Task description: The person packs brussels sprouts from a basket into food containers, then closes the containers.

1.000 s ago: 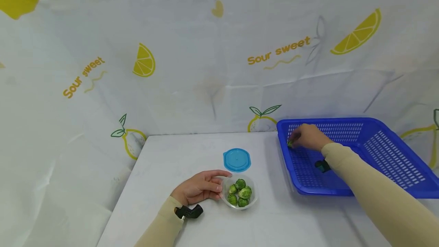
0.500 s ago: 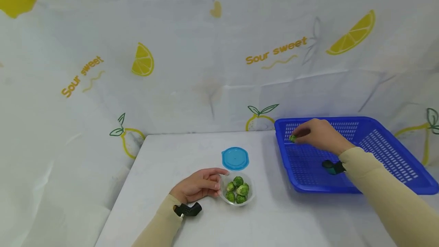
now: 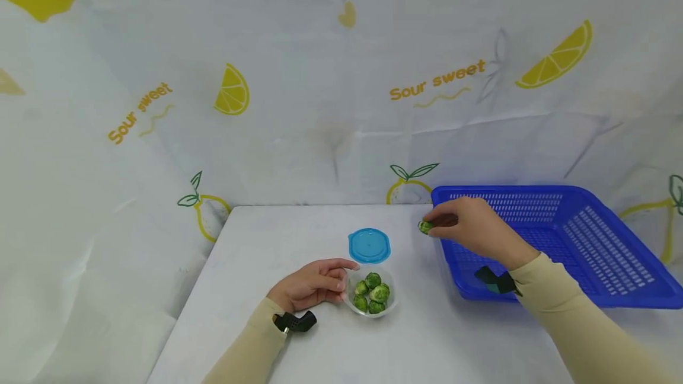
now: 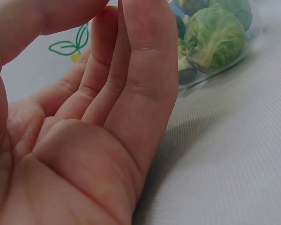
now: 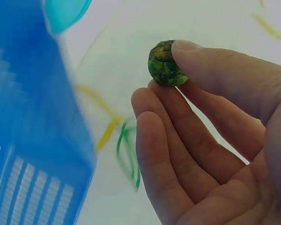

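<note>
In the head view, my right hand (image 3: 475, 230) pinches a Brussels sprout (image 3: 425, 227) just past the left rim of the blue basket (image 3: 453, 274). Up close in the right wrist view, the sprout (image 5: 166, 65) sits between thumb and fingertips. A small clear plastic container (image 3: 393, 307) stands on the table with several Brussels sprouts (image 3: 379, 294) inside. My left hand (image 3: 315, 283) rests on the table, its relaxed fingers touching the container's left side. In the left wrist view, the palm (image 4: 84, 154) shows nothing in it, and the container's sprouts (image 4: 215, 40) appear beyond the fingers.
A blue lid (image 3: 369, 246) lies flat on the white table (image 3: 288, 230), just behind the container. The basket fills the right side. A white cloth (image 3: 299, 105) with lemon prints hangs behind the table.
My right hand has lifted the sprout from inside the basket's left end and carried it left over the rim. The left hand stays beside the container.
</note>
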Demonstrator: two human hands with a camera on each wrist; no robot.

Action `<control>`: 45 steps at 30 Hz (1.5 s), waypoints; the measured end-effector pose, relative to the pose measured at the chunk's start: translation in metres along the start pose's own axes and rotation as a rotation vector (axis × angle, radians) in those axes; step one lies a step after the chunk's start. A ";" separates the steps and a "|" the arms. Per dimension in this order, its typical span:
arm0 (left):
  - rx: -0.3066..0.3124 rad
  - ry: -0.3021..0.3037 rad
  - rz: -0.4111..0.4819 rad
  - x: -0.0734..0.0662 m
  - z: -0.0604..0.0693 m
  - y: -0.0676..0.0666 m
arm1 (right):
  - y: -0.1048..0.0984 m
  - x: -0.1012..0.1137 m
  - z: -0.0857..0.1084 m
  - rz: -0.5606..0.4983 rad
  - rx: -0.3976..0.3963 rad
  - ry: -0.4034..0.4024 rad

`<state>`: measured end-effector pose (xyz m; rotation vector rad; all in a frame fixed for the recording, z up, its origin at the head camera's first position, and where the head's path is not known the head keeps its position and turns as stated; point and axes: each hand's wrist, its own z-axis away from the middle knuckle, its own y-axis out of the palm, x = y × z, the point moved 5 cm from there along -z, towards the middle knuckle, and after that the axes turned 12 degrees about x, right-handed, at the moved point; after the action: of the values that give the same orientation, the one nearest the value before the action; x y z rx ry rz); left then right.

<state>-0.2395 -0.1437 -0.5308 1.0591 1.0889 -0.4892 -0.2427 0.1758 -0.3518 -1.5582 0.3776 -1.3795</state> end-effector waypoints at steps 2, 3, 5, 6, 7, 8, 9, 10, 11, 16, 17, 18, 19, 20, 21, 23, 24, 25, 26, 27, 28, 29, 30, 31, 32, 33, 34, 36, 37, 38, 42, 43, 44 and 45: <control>-0.006 -0.002 -0.003 0.001 0.001 -0.001 | 0.013 0.011 -0.006 -0.019 0.016 -0.034; -0.008 -0.004 -0.006 0.001 0.000 -0.001 | 0.020 0.016 -0.008 -0.020 0.021 -0.049; -0.011 -0.009 -0.010 0.001 0.000 -0.002 | 0.033 0.026 -0.013 -0.024 0.033 -0.079; -0.012 -0.011 -0.012 0.001 0.000 -0.002 | 0.039 0.030 -0.016 -0.025 0.038 -0.097; -0.013 -0.014 -0.016 0.001 0.000 -0.002 | 0.046 0.035 -0.018 -0.020 0.041 -0.111; -0.013 -0.015 -0.017 0.001 -0.001 -0.002 | 0.052 0.039 -0.020 -0.017 0.048 -0.129; -0.012 -0.015 -0.020 0.000 -0.001 -0.002 | 0.059 0.043 -0.023 -0.014 0.053 -0.145; -0.012 -0.015 -0.022 0.000 0.000 -0.002 | 0.065 0.046 -0.024 -0.008 0.061 -0.160; -0.011 -0.013 -0.022 0.000 0.000 -0.002 | 0.071 0.049 -0.026 -0.001 0.067 -0.177; 0.004 0.003 -0.027 0.000 0.001 -0.001 | 0.097 0.060 -0.031 0.049 0.108 -0.236; 0.009 0.005 -0.024 0.000 0.000 -0.001 | 0.101 0.061 -0.031 0.049 0.117 -0.242; 0.010 0.005 -0.021 0.000 0.000 -0.001 | 0.104 0.063 -0.031 0.050 0.126 -0.245; 0.010 0.003 -0.017 0.000 0.000 -0.001 | 0.107 0.064 -0.031 0.045 0.137 -0.246; 0.010 0.001 -0.013 0.001 0.000 -0.001 | 0.109 0.065 -0.031 0.042 0.147 -0.248; 0.008 -0.003 -0.008 0.001 0.001 -0.002 | 0.112 0.065 -0.031 0.040 0.155 -0.249; 0.007 -0.008 0.001 0.001 0.001 -0.002 | 0.116 0.066 -0.031 0.036 0.167 -0.245; 0.006 -0.011 0.003 0.001 0.001 -0.002 | 0.117 0.067 -0.032 0.036 0.170 -0.243; 0.006 -0.011 0.005 0.001 0.001 -0.002 | 0.119 0.067 -0.033 0.036 0.172 -0.242; 0.005 -0.010 0.007 0.001 0.001 -0.002 | 0.121 0.067 -0.033 0.035 0.175 -0.238; 0.005 -0.009 0.007 0.001 0.001 -0.002 | 0.122 0.067 -0.034 0.031 0.176 -0.236; 0.006 -0.007 0.004 0.001 0.001 -0.002 | 0.123 0.067 -0.034 0.027 0.177 -0.233; 0.005 -0.006 0.002 0.001 0.001 -0.002 | 0.125 0.066 -0.035 0.025 0.177 -0.231; 0.005 -0.004 0.000 0.001 0.001 -0.001 | 0.126 0.066 -0.035 0.022 0.178 -0.230; 0.005 -0.002 -0.004 0.001 0.001 -0.001 | 0.127 0.066 -0.035 0.018 0.178 -0.228; 0.004 -0.001 -0.006 0.000 0.001 -0.001 | 0.128 0.065 -0.036 0.015 0.173 -0.229; 0.003 -0.002 -0.007 0.000 0.001 -0.001 | 0.128 0.065 -0.036 0.013 0.163 -0.229; 0.003 -0.001 -0.009 0.000 0.001 -0.001 | 0.128 0.064 -0.036 0.008 0.150 -0.220; 0.004 -0.002 -0.011 0.000 0.002 0.000 | 0.126 0.061 -0.037 0.001 0.109 -0.204; 0.007 -0.001 -0.015 0.000 0.001 0.000 | 0.124 0.059 -0.038 -0.003 0.081 -0.197; 0.007 -0.002 -0.015 0.000 0.001 0.000 | 0.122 0.058 -0.039 -0.010 0.051 -0.190; 0.004 -0.011 -0.020 0.000 0.001 -0.001 | 0.117 0.049 -0.044 -0.070 -0.070 -0.142; 0.001 -0.015 -0.020 0.000 0.001 -0.001 | 0.116 0.046 -0.046 -0.094 -0.100 -0.130; 0.000 -0.018 -0.021 0.000 0.001 -0.001 | 0.116 0.042 -0.048 -0.117 -0.128 -0.111; -0.001 -0.021 -0.025 -0.001 0.001 -0.001 | 0.116 0.039 -0.051 -0.139 -0.154 -0.091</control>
<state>-0.2397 -0.1454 -0.5304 1.0385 1.0854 -0.5188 -0.2338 0.0687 -0.4291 -1.7960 0.3316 -1.4057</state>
